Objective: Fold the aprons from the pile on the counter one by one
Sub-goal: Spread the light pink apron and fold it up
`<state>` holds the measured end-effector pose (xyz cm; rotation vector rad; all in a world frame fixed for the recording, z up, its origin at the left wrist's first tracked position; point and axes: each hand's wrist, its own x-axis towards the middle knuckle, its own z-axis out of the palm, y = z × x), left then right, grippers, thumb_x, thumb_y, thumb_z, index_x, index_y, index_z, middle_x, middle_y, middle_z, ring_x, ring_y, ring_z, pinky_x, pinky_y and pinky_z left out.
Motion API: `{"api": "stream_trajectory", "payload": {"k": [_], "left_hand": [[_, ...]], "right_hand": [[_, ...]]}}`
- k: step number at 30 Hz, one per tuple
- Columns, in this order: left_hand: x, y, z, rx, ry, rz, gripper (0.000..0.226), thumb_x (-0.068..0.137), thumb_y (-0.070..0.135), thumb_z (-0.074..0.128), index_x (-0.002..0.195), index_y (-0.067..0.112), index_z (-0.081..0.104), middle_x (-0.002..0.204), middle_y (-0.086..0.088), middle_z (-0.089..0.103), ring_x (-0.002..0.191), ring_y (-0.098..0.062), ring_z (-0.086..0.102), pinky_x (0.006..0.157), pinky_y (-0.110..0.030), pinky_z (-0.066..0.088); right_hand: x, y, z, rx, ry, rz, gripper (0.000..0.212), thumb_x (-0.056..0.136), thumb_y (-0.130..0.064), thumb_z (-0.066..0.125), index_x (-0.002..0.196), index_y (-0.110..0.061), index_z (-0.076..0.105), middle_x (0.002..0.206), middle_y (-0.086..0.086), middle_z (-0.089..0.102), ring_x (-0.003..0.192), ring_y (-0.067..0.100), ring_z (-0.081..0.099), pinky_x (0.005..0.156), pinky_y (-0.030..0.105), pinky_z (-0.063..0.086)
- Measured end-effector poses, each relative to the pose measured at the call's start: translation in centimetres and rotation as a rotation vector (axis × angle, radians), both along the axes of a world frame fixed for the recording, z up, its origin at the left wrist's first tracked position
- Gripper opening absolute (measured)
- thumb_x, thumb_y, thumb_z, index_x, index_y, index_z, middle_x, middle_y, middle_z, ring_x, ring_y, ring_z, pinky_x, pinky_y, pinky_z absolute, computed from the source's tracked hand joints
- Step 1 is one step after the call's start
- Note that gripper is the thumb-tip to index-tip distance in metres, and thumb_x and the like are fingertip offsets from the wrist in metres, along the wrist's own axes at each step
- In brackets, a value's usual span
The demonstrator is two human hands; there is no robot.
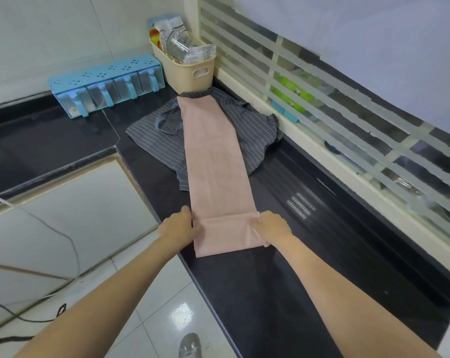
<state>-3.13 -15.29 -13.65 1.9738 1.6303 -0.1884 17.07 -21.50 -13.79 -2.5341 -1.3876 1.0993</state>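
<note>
Pink apron (213,161) atop striped apron (151,135)

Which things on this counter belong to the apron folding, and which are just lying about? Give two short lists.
Part of the job:
pink apron, folded into a long strip
striped grey apron beneath it
left hand and right hand gripping the strip's near end

Lying about:
blue spice rack
beige basket of packets
</note>
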Motion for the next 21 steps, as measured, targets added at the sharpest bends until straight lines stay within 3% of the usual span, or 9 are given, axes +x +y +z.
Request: {"api": "stream_trajectory", "payload": {"k": [1,3,7,9,11,14,18,21], "left_hand": [[0.2,0.0,-0.1,0.132,-0.002,-0.088,0.032,0.088,0.034,0.054,0.111,0.011,0.047,0.105,-0.004,0.055,0.104,-0.025,0.055,0.077,-0.035,0.048],[0.3,-0.2,-0.6,0.189,-0.109,-0.317,0.050,0.088,0.042,0.056,0.127,0.015,0.043,0.124,-0.001,0.045,0.116,-0.022,0.043,0.093,-0.037,0.043],[0.1,-1.0,-1.4,0.169,0.038,-0.719,0.071,0.083,0.054,0.058,0.139,0.019,0.031,0.141,-0.004,0.027,0.126,-0.024,0.028,0.106,-0.036,0.031],[0.2,-1.2,-1.5,0.212,0.113,-0.762,0.077,0.080,0.055,0.059,0.140,0.018,0.028,0.142,-0.006,0.025,0.126,-0.027,0.026,0.105,-0.037,0.031],[0.5,-1.2,-1.4,0.235,0.157,-0.786,0.077,0.079,0.053,0.059,0.139,0.017,0.029,0.141,-0.007,0.026,0.124,-0.030,0.028,0.102,-0.039,0.033],[1.0,-0.4,-0.8,0.210,0.214,-0.811,0.076,0.076,0.049,0.059,0.137,0.015,0.029,0.138,-0.009,0.027,0.120,-0.031,0.031,0.099,-0.041,0.034],[1.0,0.3,-0.5,0.170,0.236,-0.837,0.078,0.074,0.049,0.059,0.136,0.014,0.027,0.137,-0.009,0.028,0.120,-0.032,0.031,0.103,-0.044,0.029],[0.1,0.6,-1.1,0.153,0.183,-0.855,0.083,0.073,0.049,0.061,0.140,0.019,0.022,0.139,-0.006,0.025,0.123,-0.030,0.028,0.107,-0.043,0.023]], "right_hand": [[-0.1,0.1,-0.1,-0.002,-0.020,-0.003,0.036,0.097,-0.030,0.034,0.111,-0.003,0.054,0.086,0.011,0.059,0.080,0.030,0.062,0.067,0.029,0.045],[-0.3,0.2,-0.5,-0.007,-0.056,-0.007,0.039,0.099,-0.033,0.034,0.113,-0.002,0.053,0.105,0.015,0.060,0.093,0.033,0.061,0.073,0.032,0.045],[-0.8,0.2,-0.9,0.016,-0.092,-0.057,0.034,0.097,-0.034,0.039,0.105,-0.004,0.052,0.102,0.011,0.057,0.085,0.027,0.055,0.072,0.032,0.043],[-1.2,-0.1,-0.5,0.077,-0.195,-0.035,0.034,0.096,-0.035,0.044,0.114,-0.006,0.047,0.105,0.009,0.057,0.090,0.027,0.058,0.068,0.032,0.043],[-1.4,-0.7,-0.2,0.236,-0.378,0.148,0.038,0.094,-0.034,0.049,0.123,-0.011,0.039,0.116,0.006,0.051,0.100,0.025,0.056,0.070,0.031,0.044],[-1.4,-1.6,-0.8,0.408,-0.342,0.532,0.045,0.090,-0.039,0.049,0.128,-0.015,0.044,0.131,0.000,0.038,0.120,0.021,0.039,0.095,0.031,0.036],[-0.4,-1.6,-0.5,0.241,-0.144,0.659,0.072,0.083,-0.050,0.061,0.139,-0.015,0.035,0.147,-0.002,0.024,0.135,0.017,0.023,0.110,0.031,0.025],[0.5,-1.2,0.0,0.157,-0.177,0.737,0.068,0.082,-0.027,0.063,0.140,-0.012,0.032,0.149,0.000,0.026,0.132,0.020,0.031,0.104,0.035,0.035]]}}
